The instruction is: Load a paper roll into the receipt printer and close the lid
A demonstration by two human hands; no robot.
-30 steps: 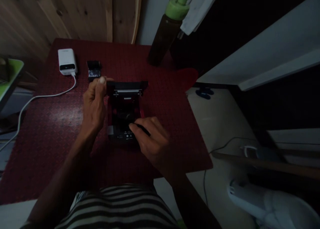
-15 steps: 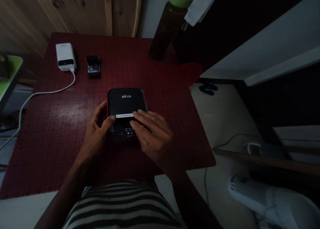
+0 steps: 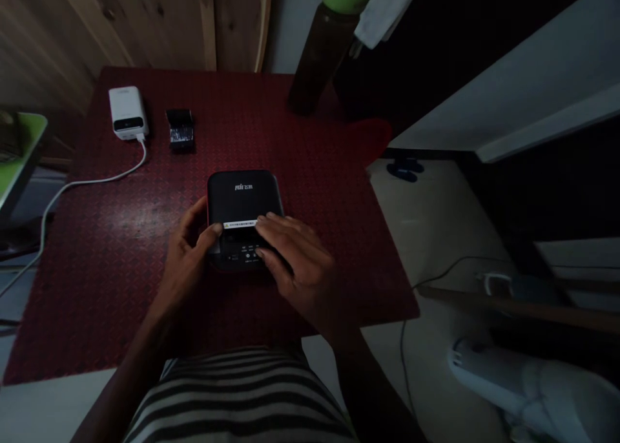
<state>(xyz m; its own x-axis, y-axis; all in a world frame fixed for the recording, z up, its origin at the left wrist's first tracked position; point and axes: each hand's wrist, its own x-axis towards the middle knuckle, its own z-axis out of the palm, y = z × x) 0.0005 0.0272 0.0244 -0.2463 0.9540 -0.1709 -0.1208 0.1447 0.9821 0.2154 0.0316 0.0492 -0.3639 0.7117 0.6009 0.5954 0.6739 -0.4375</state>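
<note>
A small black box-shaped printer lies on the red patterned table, with a pale logo on its lid, a white warning strip across the lid's front edge and a button panel below. My left hand grips its left side, thumb on top near the strip's left end and fingers down along the side. Over the right front corner rests my right hand; its fingers press by the strip's right end, and the thumb touches the button panel. The right hand hides that corner.
A white power bank with a plugged-in cable and a small black object sit at the table's back left. A tall dark bottle with a green lid stands at the back right, near a red rounded object.
My right thumb has moved down from the lid's edge onto the button panel, away from the fingers. My left hand and the printer stay in place.
</note>
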